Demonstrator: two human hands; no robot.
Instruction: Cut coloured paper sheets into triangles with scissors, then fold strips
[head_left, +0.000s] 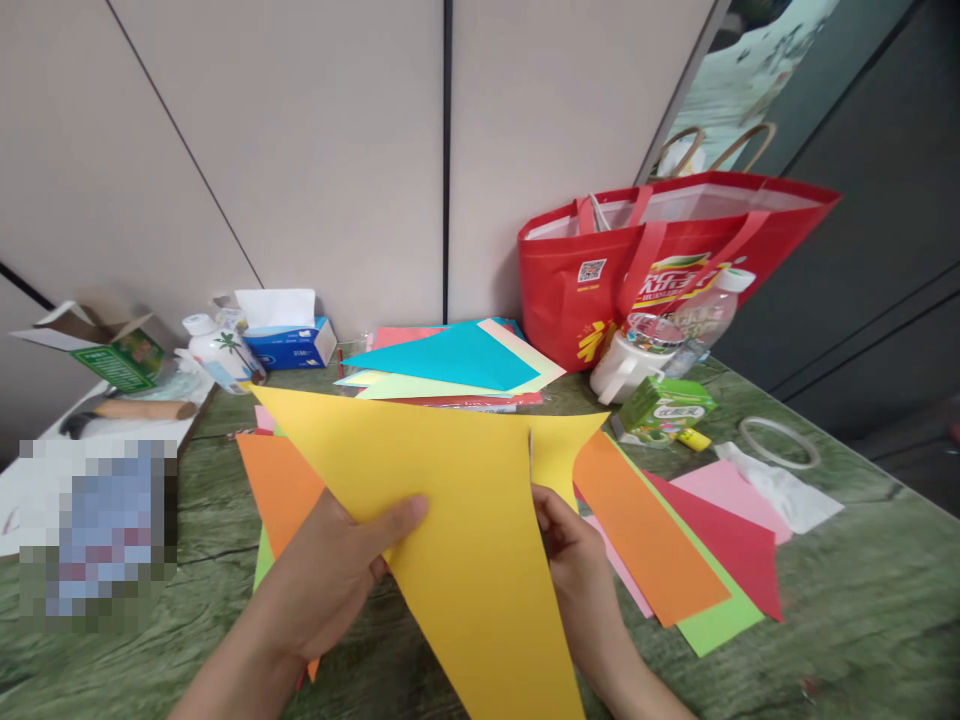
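Yellow paper (472, 520) up above table (847, 620), pinched in left hand (330, 560), thumb on top. Curled right hand (583, 560) at paper's edge, by apparent thin blade (532, 455); finger gap and hold hidden, impossible to tell. Keep paper taut, snip slowly, left thumb clear.

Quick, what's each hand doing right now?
Left hand: closed, holding the yellow sheet.
Right hand: closed beside that sheet; what it holds can't be told.
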